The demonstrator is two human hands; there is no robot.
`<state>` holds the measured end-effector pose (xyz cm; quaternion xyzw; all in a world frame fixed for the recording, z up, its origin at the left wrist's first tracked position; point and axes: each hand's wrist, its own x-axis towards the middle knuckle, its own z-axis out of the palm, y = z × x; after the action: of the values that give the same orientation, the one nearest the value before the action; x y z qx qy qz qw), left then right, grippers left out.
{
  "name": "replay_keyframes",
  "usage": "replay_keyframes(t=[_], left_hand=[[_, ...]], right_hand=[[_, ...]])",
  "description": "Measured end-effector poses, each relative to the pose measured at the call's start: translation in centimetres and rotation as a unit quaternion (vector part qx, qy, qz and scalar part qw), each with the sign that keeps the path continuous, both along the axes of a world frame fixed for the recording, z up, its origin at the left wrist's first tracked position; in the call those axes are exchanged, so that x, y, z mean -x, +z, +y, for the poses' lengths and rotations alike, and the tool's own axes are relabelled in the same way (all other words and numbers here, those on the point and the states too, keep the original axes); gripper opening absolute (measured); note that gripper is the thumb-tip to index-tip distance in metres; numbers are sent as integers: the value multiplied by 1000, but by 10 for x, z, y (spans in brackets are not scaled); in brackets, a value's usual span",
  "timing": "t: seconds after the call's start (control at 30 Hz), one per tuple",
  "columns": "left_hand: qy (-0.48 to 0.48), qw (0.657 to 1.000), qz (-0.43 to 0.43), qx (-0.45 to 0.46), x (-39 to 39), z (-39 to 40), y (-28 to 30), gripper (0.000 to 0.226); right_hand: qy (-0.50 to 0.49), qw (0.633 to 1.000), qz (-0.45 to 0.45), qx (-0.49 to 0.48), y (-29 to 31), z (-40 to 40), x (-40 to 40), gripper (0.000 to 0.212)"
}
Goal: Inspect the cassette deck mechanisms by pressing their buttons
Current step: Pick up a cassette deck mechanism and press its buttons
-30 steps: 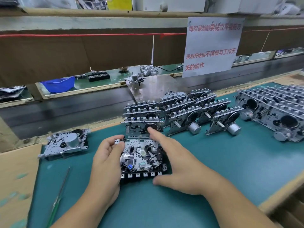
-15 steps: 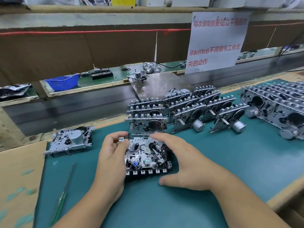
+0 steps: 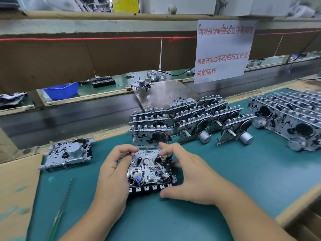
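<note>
teal mat (image 3: 225, 180) | silver-black cassette mechanism (image 3: 149, 169) | blue bin (image 3: 60, 90) | white sign (image 3: 224, 49), red lettering | green-handled tool (image 3: 55, 225)

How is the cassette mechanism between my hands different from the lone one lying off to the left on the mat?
The held mechanism is gripped by the left hand and right hand; the lone mechanism lies untouched. The held one shows reel hubs, small gears and a blue part on top; the lone one shows its round silver motor. The held one's button row faces the person. Both are metal-framed decks on the green mat.

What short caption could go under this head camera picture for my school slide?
Both hands, left hand and right hand, hold a cassette deck mechanism on the green mat, with more mechanisms lined up behind.
</note>
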<state>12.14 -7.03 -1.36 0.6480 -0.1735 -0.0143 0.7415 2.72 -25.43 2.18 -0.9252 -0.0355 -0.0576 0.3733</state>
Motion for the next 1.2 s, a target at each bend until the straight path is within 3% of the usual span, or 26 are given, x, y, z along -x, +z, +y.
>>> replay_keyframes(t=[0.33,0.5,0.87,1.03,1.2], left_hand=[[-3,1000,12,-27,-5,0,-7,28],[-2,1000,-1,-14,-2,-1,-3,17],[0,999,-3,-33,3,0,4,20],[20,993,-65,-98,14,1,10,21],[21,989,-93,-111,20,-1,17,30]], right_hand=[[-3,1000,-15,-10,-2,0,0,61],[10,1000,-18,1,-2,0,0,74],[-6,999,-40,-12,2,7,6,39],[-55,990,-130,-6,2,20,8,18],[-136,966,-190,109,-3,35,4,27]])
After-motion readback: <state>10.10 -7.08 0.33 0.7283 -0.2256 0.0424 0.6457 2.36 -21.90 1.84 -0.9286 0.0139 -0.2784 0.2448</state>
